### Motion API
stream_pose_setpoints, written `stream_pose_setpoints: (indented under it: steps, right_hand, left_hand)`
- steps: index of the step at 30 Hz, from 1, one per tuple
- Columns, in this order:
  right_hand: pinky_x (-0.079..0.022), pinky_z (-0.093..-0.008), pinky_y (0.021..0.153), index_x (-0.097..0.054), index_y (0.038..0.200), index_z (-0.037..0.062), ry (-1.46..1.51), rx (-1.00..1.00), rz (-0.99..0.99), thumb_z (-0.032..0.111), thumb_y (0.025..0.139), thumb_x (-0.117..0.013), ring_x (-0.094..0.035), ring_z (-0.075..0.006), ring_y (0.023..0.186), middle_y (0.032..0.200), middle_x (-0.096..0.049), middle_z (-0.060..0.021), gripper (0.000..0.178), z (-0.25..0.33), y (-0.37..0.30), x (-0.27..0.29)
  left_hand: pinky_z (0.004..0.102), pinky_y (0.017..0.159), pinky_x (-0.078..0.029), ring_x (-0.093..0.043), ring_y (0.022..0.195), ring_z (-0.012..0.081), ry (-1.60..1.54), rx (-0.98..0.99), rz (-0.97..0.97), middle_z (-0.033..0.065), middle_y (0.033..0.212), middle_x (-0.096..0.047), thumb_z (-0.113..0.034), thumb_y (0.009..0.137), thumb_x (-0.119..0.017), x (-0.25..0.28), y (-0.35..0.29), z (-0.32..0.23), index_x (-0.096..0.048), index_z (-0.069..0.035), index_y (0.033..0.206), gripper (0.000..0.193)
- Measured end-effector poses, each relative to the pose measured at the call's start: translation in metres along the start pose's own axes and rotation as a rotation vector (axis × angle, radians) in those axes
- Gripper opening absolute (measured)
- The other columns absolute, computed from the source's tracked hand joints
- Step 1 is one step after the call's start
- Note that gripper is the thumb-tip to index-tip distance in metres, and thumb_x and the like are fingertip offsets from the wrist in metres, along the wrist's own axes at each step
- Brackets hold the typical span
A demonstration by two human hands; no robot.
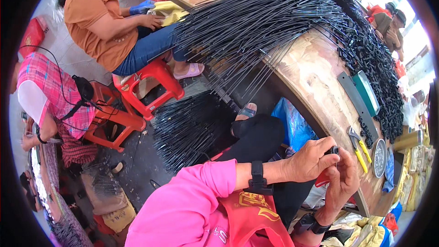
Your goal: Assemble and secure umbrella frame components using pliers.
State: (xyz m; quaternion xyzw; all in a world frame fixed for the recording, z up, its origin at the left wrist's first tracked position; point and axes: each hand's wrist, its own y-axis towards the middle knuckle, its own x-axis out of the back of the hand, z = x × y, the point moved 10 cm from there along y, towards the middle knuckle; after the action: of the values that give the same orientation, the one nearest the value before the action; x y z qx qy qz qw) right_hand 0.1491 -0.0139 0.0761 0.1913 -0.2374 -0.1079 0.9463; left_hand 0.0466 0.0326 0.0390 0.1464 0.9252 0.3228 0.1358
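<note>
My left hand [308, 159] reaches across from the left, with its thumb and bent fingers pinching a small black cylindrical part [334, 150]. Close against it, my right hand [344, 180] is raised from below, its fingers curled up around the lower side of the same part. Most of the part is hidden by my fingers. Just beyond my hands, pliers with yellow handles [362, 155] lie on the table [315, 82]. A round metal dish [379, 158] of small shiny pieces sits to their right.
Long thin black rods [256, 23] lie heaped across the table, their ends overhanging its edge. Small black parts [370, 64] are piled along the far side, by a green box [366, 92]. More rods [192, 128] lie on the floor. A person in orange [98, 23] sits left.
</note>
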Motion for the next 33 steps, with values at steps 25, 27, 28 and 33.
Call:
stream_pose_setpoints:
  steps: [25,27,28,33]
  right_hand:
    - [-0.038,-0.0196,0.048,-0.062,0.079,-0.0017,0.386,-0.249,0.175,0.008,0.081,-0.058,-0.050,-0.0057,0.054,0.065,-0.056,-0.0014,0.011,-0.031,0.002,0.014]
    - [-0.040,-0.0217,0.050,-0.061,0.082,-0.0001,0.206,-0.273,0.028,0.008,0.079,-0.062,-0.051,-0.0070,0.055,0.064,-0.056,-0.0018,0.009,-0.036,0.008,0.031]
    - [-0.040,-0.0230,0.051,-0.060,0.082,0.0004,0.074,-0.213,-0.051,0.008,0.078,-0.065,-0.050,-0.0078,0.055,0.063,-0.055,-0.0022,0.010,-0.038,0.012,0.044]
    - [-0.042,-0.0370,0.067,-0.048,0.080,0.0030,-0.612,0.175,-0.241,0.005,0.071,-0.067,-0.053,-0.0295,0.078,0.081,-0.053,-0.0124,0.021,-0.032,0.035,0.091]
  left_hand:
    - [0.0349,0.058,-0.042,-0.052,0.065,0.0286,-0.061,-0.034,0.308,0.0126,0.073,-0.050,-0.024,0.080,-0.066,-0.027,0.002,-0.009,-0.052,-0.001,0.085,0.027]
    - [0.0260,0.052,-0.040,-0.049,0.060,0.0129,-0.061,0.153,0.249,0.0068,0.070,-0.052,-0.038,0.089,-0.056,-0.014,0.000,0.002,-0.054,-0.001,0.082,0.038]
    - [0.0239,0.051,-0.039,-0.049,0.059,0.0112,-0.111,0.262,0.263,0.0060,0.069,-0.052,-0.036,0.090,-0.055,-0.013,-0.005,0.012,-0.055,0.000,0.083,0.037]
    - [0.0228,0.052,-0.040,-0.049,0.058,0.0112,-0.137,0.270,0.341,0.0062,0.068,-0.052,-0.026,0.088,-0.056,-0.016,-0.006,0.004,-0.056,0.003,0.087,0.029]
